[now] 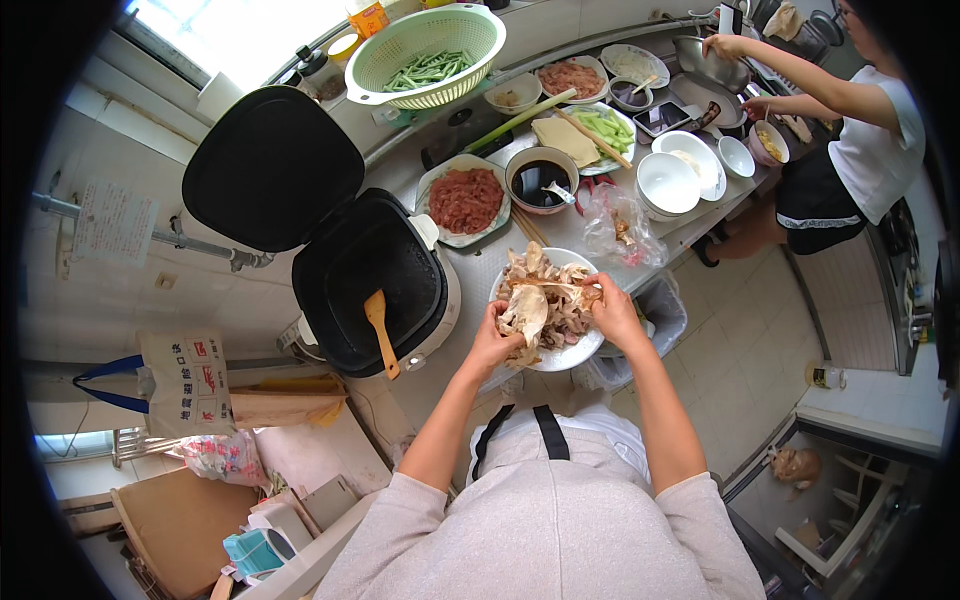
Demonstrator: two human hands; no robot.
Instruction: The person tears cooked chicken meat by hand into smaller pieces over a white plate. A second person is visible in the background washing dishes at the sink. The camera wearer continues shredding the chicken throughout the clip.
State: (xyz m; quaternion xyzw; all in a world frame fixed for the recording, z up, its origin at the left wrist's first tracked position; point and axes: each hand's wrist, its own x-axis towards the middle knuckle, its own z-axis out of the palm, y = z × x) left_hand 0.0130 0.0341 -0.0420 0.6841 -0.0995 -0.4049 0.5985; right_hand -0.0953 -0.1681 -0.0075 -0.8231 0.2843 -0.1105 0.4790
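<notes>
Between my hands is a piece of cooked poultry point(527, 309), pale with browned skin, over a white plate point(577, 358). My left hand point(495, 339) grips its near left side. With my right hand point(613, 309) I hold a browned end of it at the plate's right rim. Shredded meat point(559, 330) is heaped on the plate below, partly hidden by the piece. Just beyond the plate lie a pair of wooden chopsticks point(531, 227) and a clear plastic bag point(619, 225) with browned scraps inside.
Left of the plate stands an open electric cooker point(360, 262) with a wooden spatula point(382, 330) in it. Raw meat point(466, 200) and a bowl of dark liquid point(541, 184) sit behind. A lined bin point(664, 315) is at the counter's edge. Another person point(862, 127) holds a metal bowl point(709, 64) at the right.
</notes>
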